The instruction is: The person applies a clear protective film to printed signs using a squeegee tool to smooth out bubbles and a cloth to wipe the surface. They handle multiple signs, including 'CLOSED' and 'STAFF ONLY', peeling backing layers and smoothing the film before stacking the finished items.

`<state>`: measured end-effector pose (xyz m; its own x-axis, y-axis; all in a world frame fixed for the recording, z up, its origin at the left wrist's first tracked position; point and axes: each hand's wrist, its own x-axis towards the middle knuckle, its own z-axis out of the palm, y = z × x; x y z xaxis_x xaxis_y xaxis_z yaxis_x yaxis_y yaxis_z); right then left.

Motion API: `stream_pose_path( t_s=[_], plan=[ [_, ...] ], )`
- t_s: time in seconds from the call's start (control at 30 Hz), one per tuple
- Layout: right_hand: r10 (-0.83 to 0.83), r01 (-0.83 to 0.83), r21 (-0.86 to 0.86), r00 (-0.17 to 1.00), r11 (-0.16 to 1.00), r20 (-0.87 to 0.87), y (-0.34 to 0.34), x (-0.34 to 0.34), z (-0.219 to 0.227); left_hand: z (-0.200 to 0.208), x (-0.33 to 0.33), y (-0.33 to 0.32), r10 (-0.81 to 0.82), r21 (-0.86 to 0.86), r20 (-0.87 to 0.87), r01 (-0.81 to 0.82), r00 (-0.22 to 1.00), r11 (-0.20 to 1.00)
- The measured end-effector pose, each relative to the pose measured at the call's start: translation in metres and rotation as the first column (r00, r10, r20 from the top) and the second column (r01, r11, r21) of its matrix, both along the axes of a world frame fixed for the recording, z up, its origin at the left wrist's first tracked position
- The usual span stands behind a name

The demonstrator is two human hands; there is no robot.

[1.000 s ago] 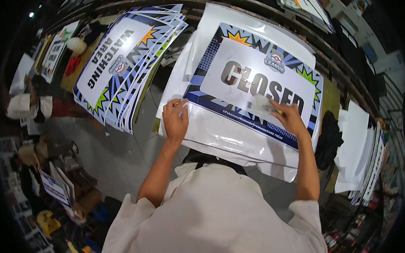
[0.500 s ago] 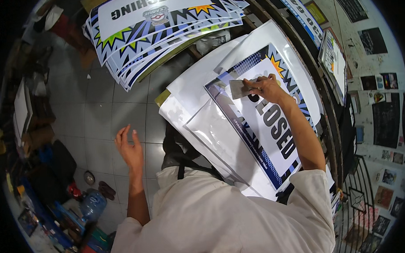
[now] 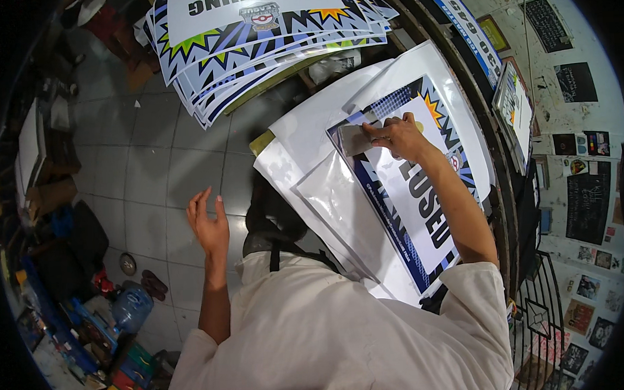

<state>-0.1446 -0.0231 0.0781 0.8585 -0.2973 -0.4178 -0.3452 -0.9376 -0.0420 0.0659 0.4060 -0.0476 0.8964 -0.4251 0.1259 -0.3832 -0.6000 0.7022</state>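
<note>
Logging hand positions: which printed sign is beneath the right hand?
The single sign on white sheets: the right hand is over it; no hand covers the stacked signs.

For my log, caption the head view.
Right hand holds a flat, greyish rectangular scraper over a blue-and-white printed sign; left hand hangs open above grey floor tiles.

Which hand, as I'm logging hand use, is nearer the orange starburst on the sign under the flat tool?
Right. The right hand is just beside the orange starburst, holding a flat grey tool over the sign; the left hand hovers empty over the floor, farther left.
</note>
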Motion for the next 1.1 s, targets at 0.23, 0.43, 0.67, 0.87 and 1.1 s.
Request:
stream_pose_path(
  t_s=[0.23, 0.43, 0.67, 0.87, 1.1],
  plan=[
    [-0.06, 0.06, 0.004, 0.993, 0.998, 0.098, 0.03, 0.001, 0.001, 0.0, 0.01, 0.011, 0.019, 0.028, -0.014, -0.019, 1.0, 0.999],
    [-0.345, 0.346, 0.038, 0.909, 0.937, 0.235, 0.012, -0.092, -0.005, 0.0, 0.012, 0.029, 0.06, 0.054, -0.012, -0.059, 0.998, 0.997],
    [-0.343, 0.342, 0.035, 0.925, 0.939, 0.165, 0.018, -0.086, -0.023, -0.018, 0.016, 0.039, 0.078, 0.132, -0.047, -0.071, 0.996, 0.989],
    [-0.237, 0.237, 0.015, 0.966, 0.971, 0.098, 0.025, -0.028, -0.02, -0.002, 0.019, 0.024, 0.093, 0.093, -0.063, -0.087, 0.994, 0.992],
    [-0.231, 0.233, -0.034, 0.972, 0.972, 0.04, 0.032, -0.007, -0.016, -0.017, 0.016, 0.036, 0.093, 0.103, -0.048, -0.088, 0.994, 0.991]
  ],
)
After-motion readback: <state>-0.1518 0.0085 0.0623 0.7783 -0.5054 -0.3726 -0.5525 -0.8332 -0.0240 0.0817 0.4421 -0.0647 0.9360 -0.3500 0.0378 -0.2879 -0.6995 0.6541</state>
